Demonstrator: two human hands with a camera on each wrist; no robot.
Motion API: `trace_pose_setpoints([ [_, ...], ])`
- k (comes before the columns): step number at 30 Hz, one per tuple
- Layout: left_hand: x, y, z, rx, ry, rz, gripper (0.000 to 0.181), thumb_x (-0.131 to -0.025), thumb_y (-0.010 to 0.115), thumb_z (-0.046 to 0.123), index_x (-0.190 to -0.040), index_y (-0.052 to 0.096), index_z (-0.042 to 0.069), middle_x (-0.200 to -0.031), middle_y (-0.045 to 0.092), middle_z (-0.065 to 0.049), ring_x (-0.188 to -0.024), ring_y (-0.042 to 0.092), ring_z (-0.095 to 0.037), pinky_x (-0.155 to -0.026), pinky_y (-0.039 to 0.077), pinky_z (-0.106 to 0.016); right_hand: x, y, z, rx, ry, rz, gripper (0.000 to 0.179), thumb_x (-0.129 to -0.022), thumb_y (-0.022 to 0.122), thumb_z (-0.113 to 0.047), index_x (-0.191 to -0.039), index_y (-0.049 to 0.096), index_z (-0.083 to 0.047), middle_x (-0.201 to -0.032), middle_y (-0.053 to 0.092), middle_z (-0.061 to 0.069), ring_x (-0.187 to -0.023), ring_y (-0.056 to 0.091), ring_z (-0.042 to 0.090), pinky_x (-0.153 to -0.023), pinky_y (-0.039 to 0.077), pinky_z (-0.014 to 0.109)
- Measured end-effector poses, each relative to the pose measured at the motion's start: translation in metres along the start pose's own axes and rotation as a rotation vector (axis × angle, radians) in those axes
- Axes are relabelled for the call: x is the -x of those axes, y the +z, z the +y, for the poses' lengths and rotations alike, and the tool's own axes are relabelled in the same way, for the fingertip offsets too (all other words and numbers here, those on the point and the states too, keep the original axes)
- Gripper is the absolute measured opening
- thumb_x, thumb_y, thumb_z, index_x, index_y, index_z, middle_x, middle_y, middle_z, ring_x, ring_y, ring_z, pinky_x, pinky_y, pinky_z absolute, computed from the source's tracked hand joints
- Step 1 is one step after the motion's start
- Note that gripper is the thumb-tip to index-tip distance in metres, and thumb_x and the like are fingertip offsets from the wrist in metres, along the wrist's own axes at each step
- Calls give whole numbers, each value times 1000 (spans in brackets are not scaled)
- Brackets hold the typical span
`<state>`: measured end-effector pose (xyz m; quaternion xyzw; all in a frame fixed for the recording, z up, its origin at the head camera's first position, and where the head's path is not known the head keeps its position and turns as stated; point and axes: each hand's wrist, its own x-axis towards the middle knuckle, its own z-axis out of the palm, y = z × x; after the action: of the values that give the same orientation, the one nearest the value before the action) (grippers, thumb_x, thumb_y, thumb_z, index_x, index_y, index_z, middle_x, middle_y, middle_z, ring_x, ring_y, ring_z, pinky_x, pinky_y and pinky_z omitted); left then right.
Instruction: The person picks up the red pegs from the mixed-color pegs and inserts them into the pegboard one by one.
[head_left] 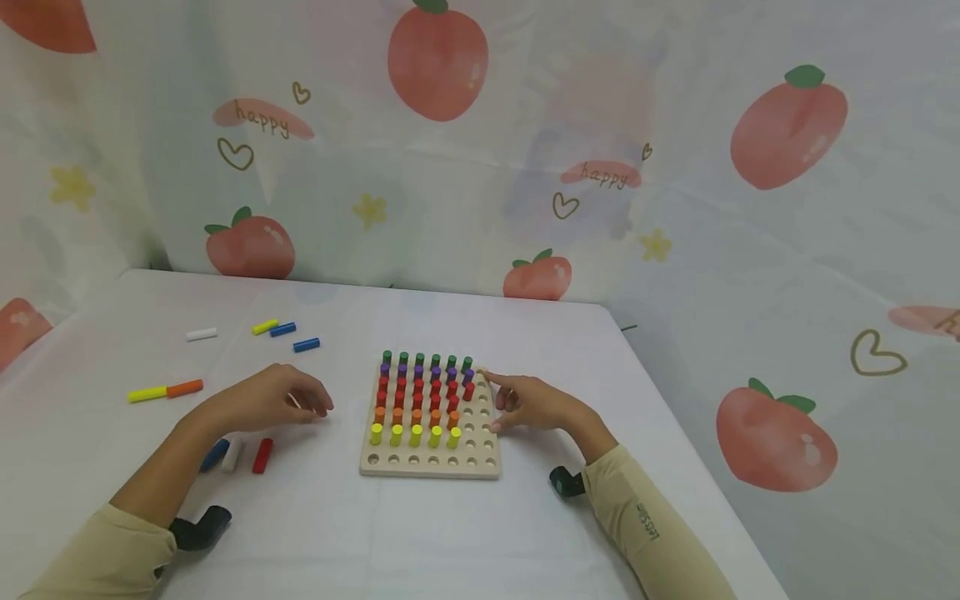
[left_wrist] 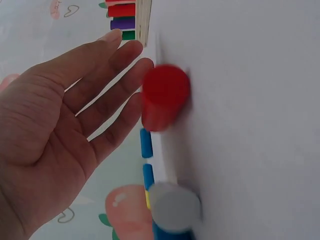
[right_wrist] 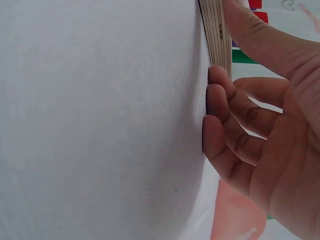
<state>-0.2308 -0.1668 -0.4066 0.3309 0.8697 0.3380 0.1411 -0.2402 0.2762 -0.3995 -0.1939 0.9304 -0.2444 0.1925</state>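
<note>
A wooden pegboard (head_left: 431, 469) lies on the table, with rows of green, purple, red, orange and yellow pegs (head_left: 416, 434) standing in its holes. Bare holes show along its front row and right side. At the board's right edge is my right hand (head_left: 536, 403), its index finger and thumb touching the board and the other fingers bent by the tabletop (right_wrist: 280, 145). My left hand (head_left: 270, 395) hovers left of the board, fingers loosely bent and holding nothing. Below it lie a red peg (head_left: 262, 456), a white peg (head_left: 232, 455) and a blue peg (head_left: 214, 456).
Farther left lie a yellow peg (head_left: 147, 394) and an orange peg (head_left: 185, 388), end to end. Toward the back are another white peg (head_left: 202, 334), a yellow peg (head_left: 265, 327) and two blue pegs (head_left: 306, 344). A fruit-printed curtain (head_left: 465, 183) hangs behind the white table (head_left: 420, 550).
</note>
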Motion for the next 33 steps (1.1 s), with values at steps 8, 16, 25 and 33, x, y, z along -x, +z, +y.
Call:
trace_pose_setpoints([
  [8, 26, -6, -7, 15, -28, -16, 16, -94, 77, 13, -106, 80, 23, -101, 73, 12, -97, 65, -15, -83, 56, -27, -2, -2, 1, 10, -6, -4, 93, -85, 87, -24, -162, 36, -13, -99, 59, -2, -95, 55, 17, -79, 50, 31],
  [16, 52, -13, -12, 61, -93, -84, 14, -91, 82, 23, -103, 80, 29, -101, 73, 12, -105, 60, -21, -86, 53, -31, -3, -1, 1, 11, -5, -3, 93, -85, 87, -23, -162, 36, -14, -99, 59, -2, -94, 55, 17, -81, 50, 31],
  [25, 61, -16, -20, 22, -107, -111, 19, -89, 83, 24, -103, 79, 36, -107, 71, 14, -112, 57, -24, -90, 52, -35, 2, -1, 1, -1, -4, 2, 92, -85, 87, -22, -161, 36, -13, -99, 59, -1, -94, 55, 18, -80, 50, 31],
  [33, 65, -16, -25, 58, -110, -77, 22, -91, 81, 15, -106, 78, 30, -106, 72, 11, -105, 64, -18, -86, 54, -27, 2, -1, 1, -7, -18, 2, 92, -85, 87, -22, -161, 36, -13, -99, 59, -1, -93, 55, 17, -79, 50, 31],
])
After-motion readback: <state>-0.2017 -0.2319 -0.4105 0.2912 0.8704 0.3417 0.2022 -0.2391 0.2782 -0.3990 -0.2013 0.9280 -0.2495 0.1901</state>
